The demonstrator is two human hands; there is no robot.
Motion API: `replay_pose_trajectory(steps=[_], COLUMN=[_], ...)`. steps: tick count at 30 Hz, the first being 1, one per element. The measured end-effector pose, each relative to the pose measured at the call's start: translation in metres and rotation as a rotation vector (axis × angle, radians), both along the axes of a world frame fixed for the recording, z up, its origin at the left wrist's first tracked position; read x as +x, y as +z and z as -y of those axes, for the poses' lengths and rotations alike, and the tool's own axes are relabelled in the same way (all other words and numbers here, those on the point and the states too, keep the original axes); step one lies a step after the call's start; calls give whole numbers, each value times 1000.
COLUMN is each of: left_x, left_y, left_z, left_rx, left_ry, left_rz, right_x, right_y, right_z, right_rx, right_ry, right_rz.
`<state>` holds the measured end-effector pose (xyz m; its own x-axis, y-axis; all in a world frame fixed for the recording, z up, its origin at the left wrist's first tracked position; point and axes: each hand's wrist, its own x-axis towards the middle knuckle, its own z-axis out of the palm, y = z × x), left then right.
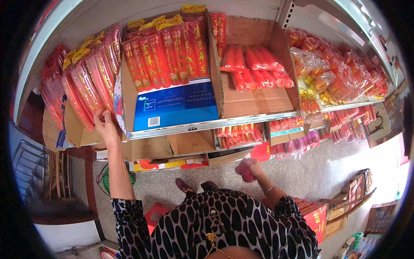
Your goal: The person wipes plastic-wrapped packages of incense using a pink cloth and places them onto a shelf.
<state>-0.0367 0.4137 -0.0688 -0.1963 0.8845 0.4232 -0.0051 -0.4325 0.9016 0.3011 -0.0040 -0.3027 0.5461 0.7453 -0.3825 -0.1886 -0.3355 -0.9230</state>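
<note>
My left hand (106, 127) is raised to the shelf, its bent fingers against the lower end of wrapped red candles (87, 87) with gold characters. Whether the fingers grip a pack is hard to tell. These packs lean in an open cardboard box (79, 136). To their right, more gold-lettered red candle packs (165, 55) stand in a box with a blue printed cardboard panel (181, 105). My right hand (256, 166) hangs lower, in front of the shelves, closed around a crumpled dark pink cloth (247, 174).
Short red candles (255, 63) lie in another cardboard box (258, 102). Bagged red and gold goods (339, 71) fill the shelf's right end. A metal shelf edge (207, 125) runs across, above lower shelves. Below are a red stool (155, 212), a green basket (108, 181) and red cartons (315, 217).
</note>
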Motion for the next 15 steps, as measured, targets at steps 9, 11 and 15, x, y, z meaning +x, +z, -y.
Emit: replay_pose_trajectory(steps=[9,11,15], left_x=[-3,1,6], left_y=[3,7,5], left_z=[3,4,-1], left_rx=[-36,-23,-41], left_ry=[25,52,23], left_rz=[56,17,21], right_x=[28,18,12], right_y=[-29,-35,-34], right_z=[-114,-136,-173], right_rx=[-53,39,-82], right_ry=[3,-136,-509], right_rz=[5,-147,-335])
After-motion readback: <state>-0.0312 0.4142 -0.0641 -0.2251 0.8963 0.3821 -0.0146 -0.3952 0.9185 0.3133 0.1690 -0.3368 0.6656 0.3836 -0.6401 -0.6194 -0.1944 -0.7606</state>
